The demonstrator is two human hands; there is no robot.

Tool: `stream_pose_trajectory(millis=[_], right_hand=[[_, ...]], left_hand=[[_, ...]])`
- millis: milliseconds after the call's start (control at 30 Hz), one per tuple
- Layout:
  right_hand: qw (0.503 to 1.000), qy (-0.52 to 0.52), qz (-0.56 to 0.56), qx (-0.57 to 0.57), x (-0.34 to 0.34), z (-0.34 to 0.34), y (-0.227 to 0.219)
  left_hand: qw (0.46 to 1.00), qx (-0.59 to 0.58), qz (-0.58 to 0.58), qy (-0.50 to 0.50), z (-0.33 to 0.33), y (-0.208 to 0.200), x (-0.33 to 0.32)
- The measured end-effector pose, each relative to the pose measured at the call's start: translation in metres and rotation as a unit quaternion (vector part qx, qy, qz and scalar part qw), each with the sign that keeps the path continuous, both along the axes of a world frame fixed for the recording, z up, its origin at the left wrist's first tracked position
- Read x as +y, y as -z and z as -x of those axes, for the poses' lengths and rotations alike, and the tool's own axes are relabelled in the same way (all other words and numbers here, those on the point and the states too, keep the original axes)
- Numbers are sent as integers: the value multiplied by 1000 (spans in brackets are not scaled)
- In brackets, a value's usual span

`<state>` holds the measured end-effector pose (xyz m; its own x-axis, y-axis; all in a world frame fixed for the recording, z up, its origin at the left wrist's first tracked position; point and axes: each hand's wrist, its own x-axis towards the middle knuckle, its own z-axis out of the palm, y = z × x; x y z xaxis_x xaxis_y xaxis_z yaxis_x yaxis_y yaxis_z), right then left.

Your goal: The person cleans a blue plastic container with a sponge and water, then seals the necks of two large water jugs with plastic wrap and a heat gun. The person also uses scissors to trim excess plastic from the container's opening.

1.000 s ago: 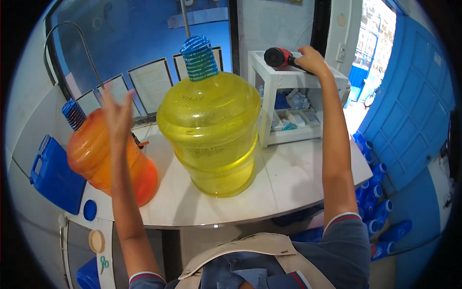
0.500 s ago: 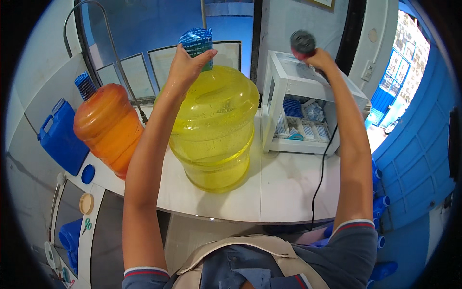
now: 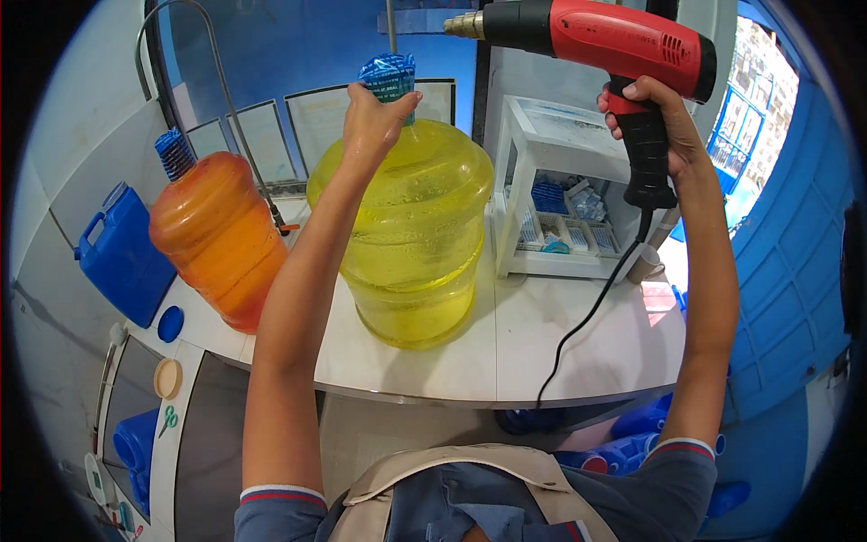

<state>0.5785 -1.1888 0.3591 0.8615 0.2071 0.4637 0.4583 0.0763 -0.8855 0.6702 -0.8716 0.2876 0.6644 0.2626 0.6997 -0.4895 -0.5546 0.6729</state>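
Note:
A large yellow water jug (image 3: 406,226) stands upright on the white counter (image 3: 452,370). Over its neck sits a blue printed plastic seal (image 3: 388,70), loose and crinkled at the top. My left hand (image 3: 375,122) is closed round this seal, thumb on its right side. Raised at the right, a red and black heat gun (image 3: 623,38) is gripped by its handle in my right hand (image 3: 668,122). Its metal nozzle points left, above the seal and apart from it. A black cord runs from the handle down over the counter.
An orange water jug (image 3: 217,239) with a blue seal and a blue jerrycan (image 3: 122,257) stand at the left. Right of the yellow jug is a white shelf box (image 3: 533,262) with small packets inside. A mug (image 3: 643,264) sits beside it. Blue containers (image 3: 623,452) lie below the counter.
The heat gun has swung from pointing away to lying sideways, nozzle to the left, and appears higher and nearer. My left hand keeps its hold on the seal.

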Motion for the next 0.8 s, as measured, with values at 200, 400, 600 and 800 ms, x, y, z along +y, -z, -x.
stream_pose_trajectory(millis=[200, 400, 600, 800], right_hand=[[999, -25, 29, 35, 17, 28, -9], [998, -20, 63, 24, 28, 37, -19], [995, -24, 91, 38, 46, 42, -26], [994, -22, 104, 34, 50, 40, -29]], left_hand=[[1000, 12, -18, -13, 9, -1, -4], [996, -24, -65, -60, -3, 8, 0], [997, 0, -48, -60, 2, 7, -1], [998, 36, -36, -37, 12, 4, -6]])
